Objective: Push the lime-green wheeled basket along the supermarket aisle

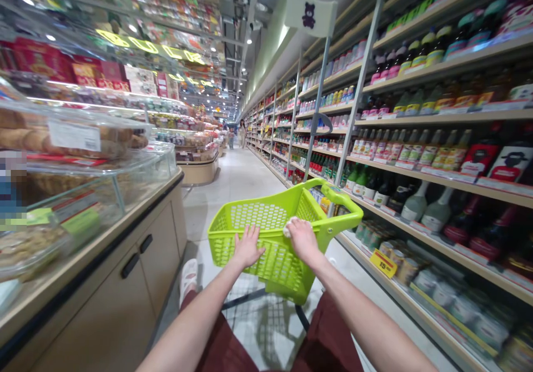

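A lime-green shopping cart [287,261] stands sideways before me, its handle [347,208] pointing right. Against the near side of its basket lies my left hand [249,247], fingers spread and holding nothing. My right hand [303,239] is on the basket's near rim, closed around a crumpled white cloth [291,225] that is pressed to the plastic. Part of the cloth is hidden under the fingers. From the cart's handle end rises a pole with a white flag [310,12] bearing a bear shape.
Shelves of bottles [441,149] and cans run along the right, with a yellow price tag [383,262] low down. On the left, a counter [141,261] carries packaged baked goods [75,133]. The tiled aisle [233,175] stretches ahead, with a person [242,133] far off.
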`<state>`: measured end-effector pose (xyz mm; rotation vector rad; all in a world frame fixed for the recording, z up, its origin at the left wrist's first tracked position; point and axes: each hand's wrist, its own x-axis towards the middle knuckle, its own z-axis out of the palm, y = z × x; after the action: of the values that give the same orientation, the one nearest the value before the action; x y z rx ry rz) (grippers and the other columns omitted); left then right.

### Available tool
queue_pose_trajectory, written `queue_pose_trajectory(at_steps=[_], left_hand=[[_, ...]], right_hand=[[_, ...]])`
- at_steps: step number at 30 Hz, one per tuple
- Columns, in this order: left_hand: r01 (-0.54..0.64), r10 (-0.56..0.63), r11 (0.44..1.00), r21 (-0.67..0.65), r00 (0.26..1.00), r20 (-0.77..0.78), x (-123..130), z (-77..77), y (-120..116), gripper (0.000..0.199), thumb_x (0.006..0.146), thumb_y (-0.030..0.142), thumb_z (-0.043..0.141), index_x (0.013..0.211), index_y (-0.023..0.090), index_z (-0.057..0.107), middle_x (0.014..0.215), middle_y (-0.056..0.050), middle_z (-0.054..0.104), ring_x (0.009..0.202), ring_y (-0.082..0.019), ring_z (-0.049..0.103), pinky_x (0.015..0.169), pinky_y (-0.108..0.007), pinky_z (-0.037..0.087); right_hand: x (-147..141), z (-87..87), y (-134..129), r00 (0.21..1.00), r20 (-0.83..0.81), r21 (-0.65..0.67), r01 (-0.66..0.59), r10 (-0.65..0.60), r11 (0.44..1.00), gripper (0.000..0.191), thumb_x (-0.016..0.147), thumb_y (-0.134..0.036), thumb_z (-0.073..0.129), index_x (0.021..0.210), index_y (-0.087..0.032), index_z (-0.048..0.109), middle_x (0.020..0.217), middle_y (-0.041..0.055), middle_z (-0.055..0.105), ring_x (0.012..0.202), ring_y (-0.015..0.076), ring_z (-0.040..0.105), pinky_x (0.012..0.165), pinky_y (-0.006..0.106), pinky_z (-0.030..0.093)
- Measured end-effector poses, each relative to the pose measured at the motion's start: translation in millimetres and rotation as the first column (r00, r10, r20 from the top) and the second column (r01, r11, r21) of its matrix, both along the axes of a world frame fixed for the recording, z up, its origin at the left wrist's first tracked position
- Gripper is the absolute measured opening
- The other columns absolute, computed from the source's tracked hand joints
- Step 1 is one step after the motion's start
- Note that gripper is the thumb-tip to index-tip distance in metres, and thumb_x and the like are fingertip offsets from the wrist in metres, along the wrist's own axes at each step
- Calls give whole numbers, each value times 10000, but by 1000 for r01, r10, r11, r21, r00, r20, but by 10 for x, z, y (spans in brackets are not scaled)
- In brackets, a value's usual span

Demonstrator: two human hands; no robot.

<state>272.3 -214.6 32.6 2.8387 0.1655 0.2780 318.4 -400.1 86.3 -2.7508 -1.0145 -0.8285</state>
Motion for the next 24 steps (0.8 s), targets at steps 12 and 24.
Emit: queue_pose_trajectory(at_steps=[12,24], left_hand=[[-166,164,985,54,985,45,-35,-92,176,665,693,234,432,1320,119,242,1422,-107,131,1309,-231,87,1020,-515,82],[-125,125,991,54,992,-3,-32,-51,106,741,670,269,467,1334,100,185,1425,-114,91,1312,-248,25,1019,-515,88]], right_hand=[[156,-56,-222,996,77,109,-63,55,992,352,797,-62,384,1078,-213,533,1224,98,484,1149,222,408,948,437,287],[-46,-229,578,963,-75,-44,-264,260,963,180,826,-148,446,955,-171,569,1083,96,554,1090,199,429,967,382,257]])
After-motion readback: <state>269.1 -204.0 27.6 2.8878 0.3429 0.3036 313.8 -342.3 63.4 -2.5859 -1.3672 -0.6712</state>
